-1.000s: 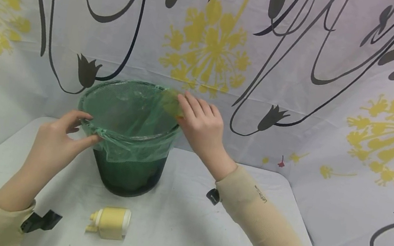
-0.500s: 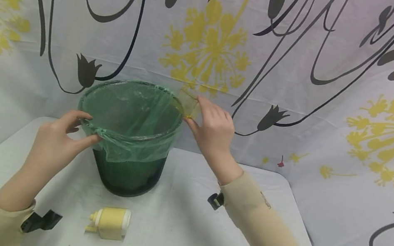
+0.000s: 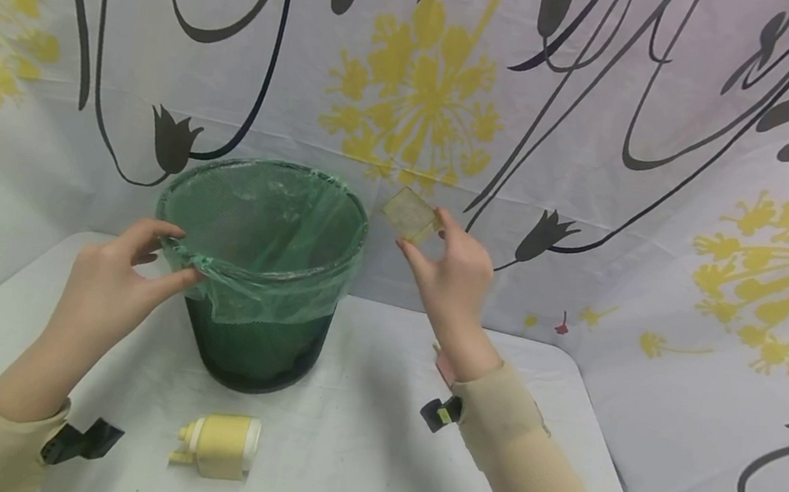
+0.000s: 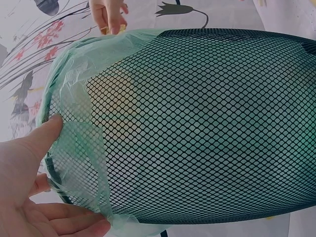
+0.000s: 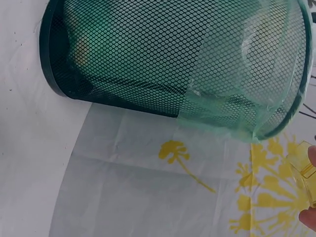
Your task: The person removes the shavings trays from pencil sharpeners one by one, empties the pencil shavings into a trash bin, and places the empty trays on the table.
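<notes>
Bin (image 3: 258, 353) with a green liner (image 3: 249, 308) folded over its rim stands on a white-covered table (image 3: 332, 473), the left hand (image 3: 111, 278) clamped on the lined edge. Well apart from it, the right hand (image 3: 462, 276) pinches 1 see-through yellowish piece (image 3: 409, 213) in the air, just beside the bin. 1 yellow-and-white container (image 3: 223, 445) lies in front, apart from both hands.

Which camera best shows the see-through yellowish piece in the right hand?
The head view: the yellowish piece shows nearly whole, pinched in the right hand. The right wrist view cuts it off at the picture's edge; the left wrist view shows only a yellow sliver beside the hand.
</notes>
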### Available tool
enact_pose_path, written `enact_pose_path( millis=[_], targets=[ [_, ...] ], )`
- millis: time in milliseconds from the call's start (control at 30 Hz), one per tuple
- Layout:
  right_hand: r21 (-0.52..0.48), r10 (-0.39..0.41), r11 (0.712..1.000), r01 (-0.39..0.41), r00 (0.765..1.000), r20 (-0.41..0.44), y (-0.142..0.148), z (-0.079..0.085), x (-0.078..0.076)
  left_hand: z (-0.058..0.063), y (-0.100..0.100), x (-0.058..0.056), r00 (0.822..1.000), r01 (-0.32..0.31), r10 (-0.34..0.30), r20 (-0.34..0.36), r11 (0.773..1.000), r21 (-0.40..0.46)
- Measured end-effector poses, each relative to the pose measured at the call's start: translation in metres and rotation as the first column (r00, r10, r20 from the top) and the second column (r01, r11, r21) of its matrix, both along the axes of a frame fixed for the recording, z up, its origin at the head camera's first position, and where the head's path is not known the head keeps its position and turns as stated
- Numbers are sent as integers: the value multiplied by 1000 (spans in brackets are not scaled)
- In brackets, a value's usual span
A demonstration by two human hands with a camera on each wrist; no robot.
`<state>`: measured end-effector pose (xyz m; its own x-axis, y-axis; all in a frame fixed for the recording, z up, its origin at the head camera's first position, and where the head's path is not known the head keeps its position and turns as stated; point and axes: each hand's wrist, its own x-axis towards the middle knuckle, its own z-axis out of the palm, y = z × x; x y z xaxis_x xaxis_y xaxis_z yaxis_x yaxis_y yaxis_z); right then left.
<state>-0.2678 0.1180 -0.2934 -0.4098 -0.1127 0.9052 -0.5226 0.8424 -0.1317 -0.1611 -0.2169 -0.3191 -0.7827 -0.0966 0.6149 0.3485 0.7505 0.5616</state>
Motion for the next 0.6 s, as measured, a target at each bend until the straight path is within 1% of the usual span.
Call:
enact_pose_path(
  millis=[233,367,500,600],
  targets=[
    [-100,26,995,-19,998,64,7,-9,4,0,-1,0,1000,4,-4,5,1000,2],
    [-151,47,988,-28,991,123,10,-16,9,0,-1,0,1000,4,-4,-3,1000,-1],
    [-206,58,978,-19,981,185,13,-25,13,0,-1,0,1000,4,-4,-6,1000,-1],
    [-240,52,971,2,974,220,15,-32,15,1,-1,0,1000,4,-4,-4,1000,0]
  ],
)
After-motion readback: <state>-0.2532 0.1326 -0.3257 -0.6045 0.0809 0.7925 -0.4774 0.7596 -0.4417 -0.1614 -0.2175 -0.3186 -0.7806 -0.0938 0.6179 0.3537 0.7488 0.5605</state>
